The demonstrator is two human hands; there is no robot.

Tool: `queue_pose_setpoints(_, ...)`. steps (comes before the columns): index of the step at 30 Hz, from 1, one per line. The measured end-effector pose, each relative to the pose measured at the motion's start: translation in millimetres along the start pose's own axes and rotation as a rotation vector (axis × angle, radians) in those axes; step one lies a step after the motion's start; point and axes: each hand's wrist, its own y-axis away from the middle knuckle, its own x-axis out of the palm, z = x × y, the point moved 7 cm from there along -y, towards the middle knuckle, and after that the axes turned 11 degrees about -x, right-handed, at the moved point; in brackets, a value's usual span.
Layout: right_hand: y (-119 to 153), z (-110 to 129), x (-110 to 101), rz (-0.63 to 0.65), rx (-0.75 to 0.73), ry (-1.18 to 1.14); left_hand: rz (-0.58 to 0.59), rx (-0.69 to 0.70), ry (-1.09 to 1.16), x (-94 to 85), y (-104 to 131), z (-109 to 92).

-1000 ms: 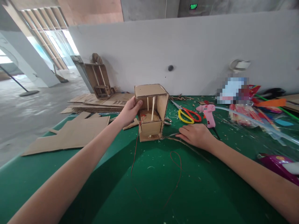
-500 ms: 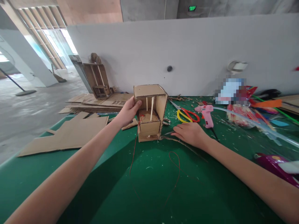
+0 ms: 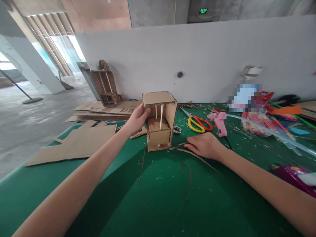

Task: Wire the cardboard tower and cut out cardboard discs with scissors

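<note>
My left hand [image 3: 137, 119] grips the upper left edge of a small open-fronted cardboard box model [image 3: 160, 136], thumb on the front side. Two pale wooden sticks stand upright inside it, and the model rests on the table. A thin red wire [image 3: 142, 164] trails from its left side onto the green top. In my right hand [image 3: 203, 144] is a slim pointed metal tool [image 3: 182, 144], its exact kind partly hidden by the fingers. The tool's tip points at the model's lower right corner, where a strand of brown twine [image 3: 197, 156] leads off to the right.
Yellow-and-red-handled scissors [image 3: 196, 123] and a pink glue gun [image 3: 220, 124] lie right of the model. Cut cardboard sheets [image 3: 79, 144] are at left. A taller cardboard model [image 3: 105, 85] leans near the wall. A purple tool [image 3: 291, 176] lies at far right.
My right hand has shifted slightly right and down, with the metal tool drawn a little away from the model's corner. My left hand keeps its hold; the whole view has shifted slightly.
</note>
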Motion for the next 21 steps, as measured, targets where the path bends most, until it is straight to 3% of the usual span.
queue_pose_setpoints(4,5,-2,-7,-0.075,0.044,0.067,0.006,-0.011,0.014,0.4,-1,3)
queue_pose_setpoints(13,6,-4,4,0.124,0.041,-0.052,-0.01,0.005,-0.031,-0.6,-1,1)
queue_pose_setpoints(21,16,-13,-2,0.028,0.096,0.063,0.023,-0.044,0.049,2.8,-1,4)
